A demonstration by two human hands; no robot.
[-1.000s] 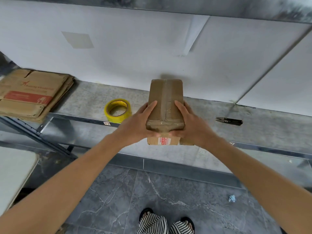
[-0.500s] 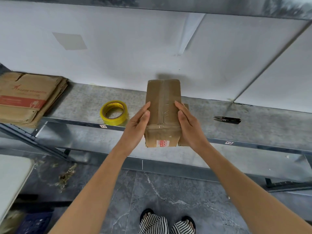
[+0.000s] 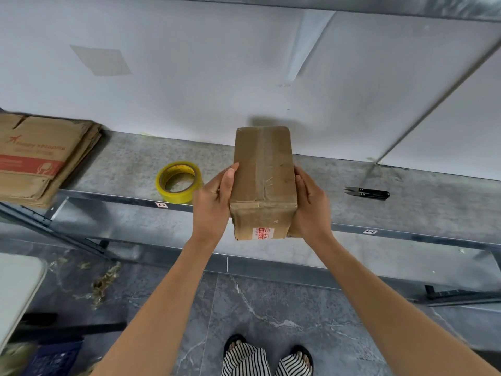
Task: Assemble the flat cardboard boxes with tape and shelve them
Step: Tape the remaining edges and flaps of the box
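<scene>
Head, box (image 3: pixel 264 180) seemingly between left hand (image 3: pixel 212 210), right hand (image 3: pixel 310 210)

white wall (image 3: pixel 189 77), grey marble floor (image 3: pixel 271 308), metal shelf (image 3: pixel 420 210)
</scene>
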